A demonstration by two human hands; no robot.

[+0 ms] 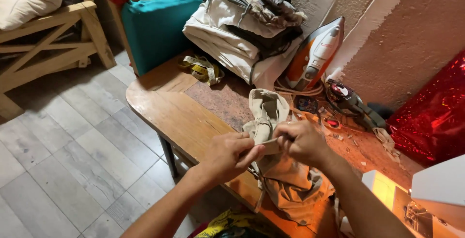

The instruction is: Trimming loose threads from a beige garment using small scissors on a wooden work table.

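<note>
A beige cloth garment (271, 117) lies bunched on the wooden table (169, 112) and hangs over its near edge. My left hand (227, 155) pinches a narrow strip of that cloth between thumb and fingers. My right hand (302, 143) grips the same strip from the other side, close against the left hand. Both hands hover just above the table's front edge.
A pile of folded clothes (242, 20) and a yellow measuring tape (201, 68) sit at the table's far end. An orange and white iron (315, 54) stands upright by the wall. Small sewing bits (339, 121) lie scattered near a shiny red bag (431, 117). Wooden furniture (53, 39) stands left.
</note>
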